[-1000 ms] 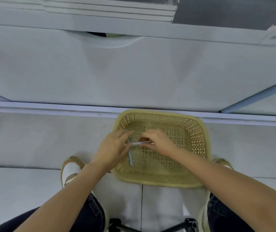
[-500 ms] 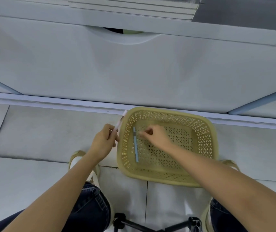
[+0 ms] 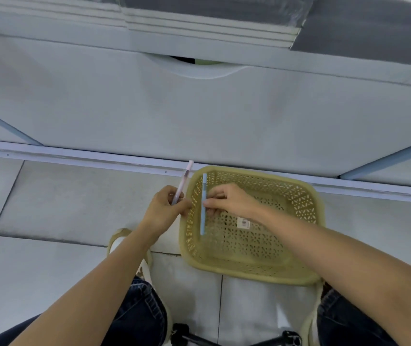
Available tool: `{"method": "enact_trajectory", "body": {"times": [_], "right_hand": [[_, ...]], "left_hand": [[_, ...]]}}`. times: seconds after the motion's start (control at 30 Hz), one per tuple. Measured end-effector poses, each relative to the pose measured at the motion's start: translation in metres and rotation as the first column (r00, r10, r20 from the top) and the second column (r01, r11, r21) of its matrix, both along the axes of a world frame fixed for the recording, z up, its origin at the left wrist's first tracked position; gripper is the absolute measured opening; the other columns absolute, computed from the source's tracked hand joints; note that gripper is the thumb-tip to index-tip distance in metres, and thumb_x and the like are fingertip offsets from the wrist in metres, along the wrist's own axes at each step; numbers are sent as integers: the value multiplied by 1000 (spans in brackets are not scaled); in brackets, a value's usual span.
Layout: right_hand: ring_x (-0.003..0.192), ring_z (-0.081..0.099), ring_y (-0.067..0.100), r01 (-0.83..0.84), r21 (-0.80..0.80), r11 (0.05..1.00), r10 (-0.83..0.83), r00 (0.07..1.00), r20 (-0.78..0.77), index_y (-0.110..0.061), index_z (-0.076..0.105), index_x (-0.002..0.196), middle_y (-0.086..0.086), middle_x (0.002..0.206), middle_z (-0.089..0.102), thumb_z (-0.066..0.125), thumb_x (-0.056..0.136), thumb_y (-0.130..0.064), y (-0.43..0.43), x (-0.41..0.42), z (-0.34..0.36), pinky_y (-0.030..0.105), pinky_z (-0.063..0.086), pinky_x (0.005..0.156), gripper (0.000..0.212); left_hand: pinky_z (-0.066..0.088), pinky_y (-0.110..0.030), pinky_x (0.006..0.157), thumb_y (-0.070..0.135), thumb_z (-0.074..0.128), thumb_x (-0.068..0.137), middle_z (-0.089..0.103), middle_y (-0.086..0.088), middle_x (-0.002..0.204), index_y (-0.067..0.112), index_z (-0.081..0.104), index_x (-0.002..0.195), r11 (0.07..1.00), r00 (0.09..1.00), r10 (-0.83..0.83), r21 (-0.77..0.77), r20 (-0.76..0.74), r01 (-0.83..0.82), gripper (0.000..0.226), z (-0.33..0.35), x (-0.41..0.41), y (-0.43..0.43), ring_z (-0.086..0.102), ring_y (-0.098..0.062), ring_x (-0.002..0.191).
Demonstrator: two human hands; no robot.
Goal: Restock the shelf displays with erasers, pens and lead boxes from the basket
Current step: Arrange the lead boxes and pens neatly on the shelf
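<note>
Blue pen (image 3: 203,191) pinched by right grip (image 3: 229,201) over basket (image 3: 299,196); left grip (image 3: 164,209) grasps pink pen (image 3: 186,176).

Grey floor tiles (image 3: 74,201), white panel (image 3: 199,116) w/ curved cutout, 2 blue struts (image 3: 386,158) flanking, black tripod (image 3: 290,337) at btm.

The basket (image 3: 254,278) sits on the floor (image 3: 74,196), in front of the shelf (image 3: 199,116). Inside it, by its left wall, the right hand (image 3: 229,201) holds one pen (image 3: 203,221). Just left of the basket, the left hand (image 3: 164,208) holds a second pen (image 3: 184,178).
</note>
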State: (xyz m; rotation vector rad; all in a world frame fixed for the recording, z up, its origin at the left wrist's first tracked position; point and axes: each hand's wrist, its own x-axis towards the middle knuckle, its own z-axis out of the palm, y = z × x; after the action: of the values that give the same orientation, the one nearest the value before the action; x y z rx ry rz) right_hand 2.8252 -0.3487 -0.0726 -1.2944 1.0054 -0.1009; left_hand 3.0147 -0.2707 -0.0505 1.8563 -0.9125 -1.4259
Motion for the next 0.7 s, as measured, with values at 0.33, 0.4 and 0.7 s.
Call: {"method": "enact_trajectory", "body": {"times": [0.33, 0.4, 0.7], "right_hand": [[62, 65, 11, 356, -239, 903, -251, 891, 378, -5, 65, 99, 1, 75, 70, 65, 89, -4, -29, -24, 175, 22, 53, 62, 10], [63, 65, 12, 437, -263, 860, -285, 839, 464, -7, 65, 94, 3, 77, 71, 64, 89, -5, -32, -29, 215, 22, 53, 61, 5], [73, 68, 15, 447, -494, 745, -116, 817, 564, -7, 64, 108, 5, 84, 73, 63, 91, -7, -16, -63, 369, 23, 56, 65, 18]], "left_hand": [[42, -15, 53, 6, 76, 78, 67, -1, 70, 14, 64, 81, 956, 957, -52, -293, -285, -35, 15, 127, -42, -17, 56, -10, 63], [42, -15, 53, 3, 77, 77, 62, -1, 66, 14, 63, 77, 931, 968, -62, -363, -243, -31, 17, 158, -50, -17, 54, -12, 63], [42, -10, 53, 5, 77, 77, 60, 11, 57, 11, 61, 79, 767, 975, -171, -640, -143, 41, 18, 288, -78, -15, 57, -2, 55]]}}
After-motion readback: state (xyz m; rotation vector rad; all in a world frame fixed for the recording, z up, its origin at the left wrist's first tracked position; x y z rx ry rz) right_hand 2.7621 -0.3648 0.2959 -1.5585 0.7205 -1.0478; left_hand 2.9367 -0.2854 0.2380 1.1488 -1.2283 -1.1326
